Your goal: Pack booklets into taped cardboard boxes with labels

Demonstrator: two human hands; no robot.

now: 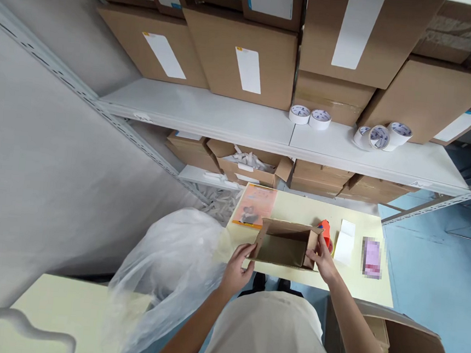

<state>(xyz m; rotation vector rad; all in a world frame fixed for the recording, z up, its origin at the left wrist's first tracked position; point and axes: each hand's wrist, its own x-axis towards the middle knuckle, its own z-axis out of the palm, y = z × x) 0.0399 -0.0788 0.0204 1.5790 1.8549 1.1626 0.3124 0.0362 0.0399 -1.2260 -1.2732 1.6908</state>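
A small open cardboard box (pixel 284 244) stands on the pale yellow table (pixel 307 210), with nothing visible inside it. My left hand (pixel 238 266) grips the box's near left corner, fingers curled over the edge. My right hand (pixel 322 258) holds the box's right wall, fingers closed on it. An orange tape dispenser (pixel 325 230) lies just behind my right hand. An orange printed booklet (pixel 255 205) lies at the table's back left, touching the box's far corner.
White slips of paper (pixel 345 241) and a pink item (pixel 372 257) lie right of the box. A large clear plastic bag (pixel 169 269) bulges at the left. Shelves behind hold brown cartons (pixel 246 56) and tape rolls (pixel 381 136). An open carton (pixel 406 345) stands at the lower right.
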